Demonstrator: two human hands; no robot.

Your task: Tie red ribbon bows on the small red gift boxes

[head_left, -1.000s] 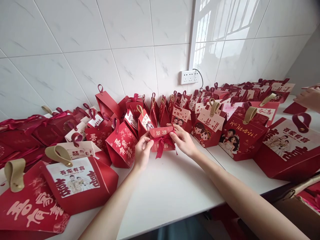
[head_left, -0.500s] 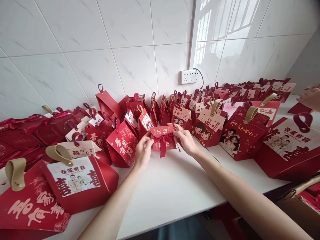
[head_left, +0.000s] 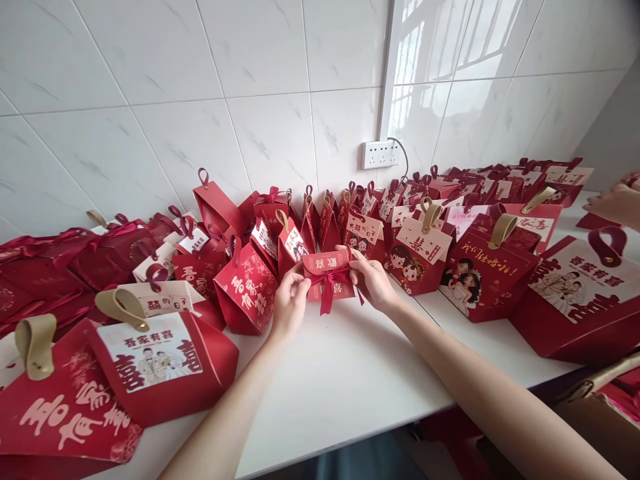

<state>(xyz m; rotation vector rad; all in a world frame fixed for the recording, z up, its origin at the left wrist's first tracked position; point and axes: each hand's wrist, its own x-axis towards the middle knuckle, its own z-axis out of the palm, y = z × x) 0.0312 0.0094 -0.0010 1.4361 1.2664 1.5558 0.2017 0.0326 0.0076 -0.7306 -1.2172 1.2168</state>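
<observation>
Between my two hands is a small red gift box (head_left: 320, 263) with pale printed characters and a dark red ribbon (head_left: 329, 287) tied in a bow across its front. My left hand (head_left: 293, 300) grips the box's left end, thumb in front. At the right end, my right hand (head_left: 371, 280) pinches the box's edge near the ribbon. Right behind the box stands a narrow red and white gift box (head_left: 294, 243) with a gold loop. To the left of my left hand is a larger red gift box (head_left: 245, 288) with pale lettering.
Red gift boxes with loop handles crowd the white table (head_left: 340, 373) on both sides and along the tiled wall. A power strip (head_left: 380, 155) is fixed to the wall. Another person's hand (head_left: 617, 200) shows at far right. An open carton (head_left: 600, 413) stands below the table's right edge.
The small box tilts slightly in my hands, with its top edge a little more visible. The other person's hand at far right has shifted slightly left. The camera view has moved a little.
</observation>
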